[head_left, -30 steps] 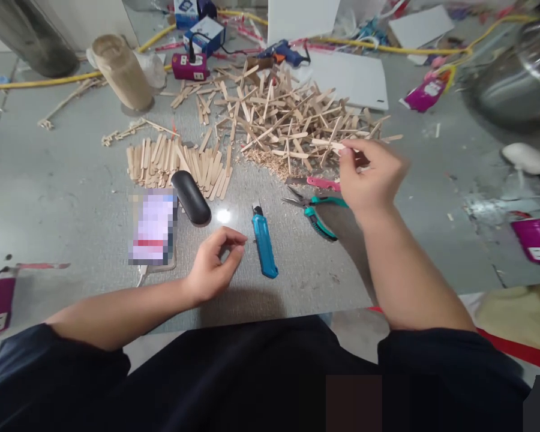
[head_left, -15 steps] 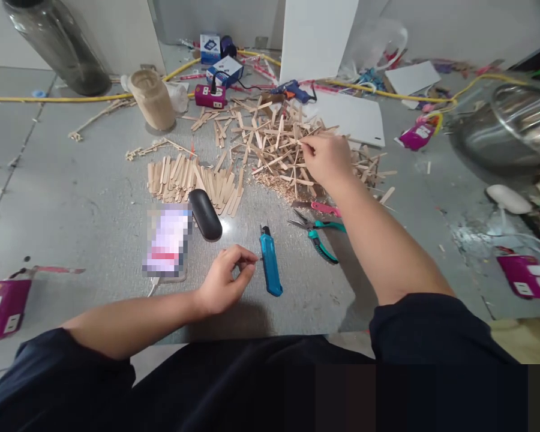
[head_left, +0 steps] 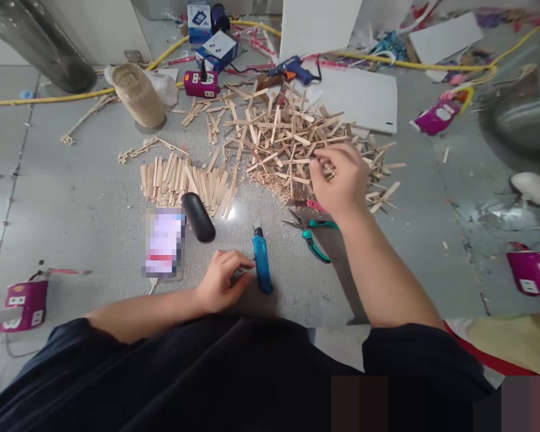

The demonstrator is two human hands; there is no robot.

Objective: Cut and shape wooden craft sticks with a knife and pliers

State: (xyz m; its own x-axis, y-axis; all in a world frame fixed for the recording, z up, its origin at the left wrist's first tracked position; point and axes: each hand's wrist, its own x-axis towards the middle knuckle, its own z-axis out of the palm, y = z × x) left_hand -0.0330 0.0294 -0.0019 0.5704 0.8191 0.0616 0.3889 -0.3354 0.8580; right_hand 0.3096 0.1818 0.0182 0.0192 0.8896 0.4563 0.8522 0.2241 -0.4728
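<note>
My left hand (head_left: 222, 282) rests low on the table, fingers loosely curved with a gap between them and the thumb, and nothing shows in it. Just right of its fingertips lies a blue utility knife (head_left: 261, 261). Over the right part of a heaped pile of wooden craft sticks (head_left: 292, 129) is my right hand (head_left: 342, 177). Its thumb and fingers are apart and curved, with no stick plainly held; the thumb is near a stick end. Teal-handled pliers (head_left: 312, 237) and a pink-handled blade (head_left: 314, 204) lie below this hand, the blade's handle partly covered.
More sticks lie in rows (head_left: 175, 180) beside a black oval case (head_left: 198, 217) and a blurred phone (head_left: 164, 243). Behind stand a jar (head_left: 139, 99), a purple power socket (head_left: 201, 84) and a blue glue gun (head_left: 297, 71). A yellow cable (head_left: 67, 96) crosses the back.
My right hand has moved slightly right and down over the pile, and its thumb and fingers have parted. My left hand stays beside the knife. The whole view has shifted a little.
</note>
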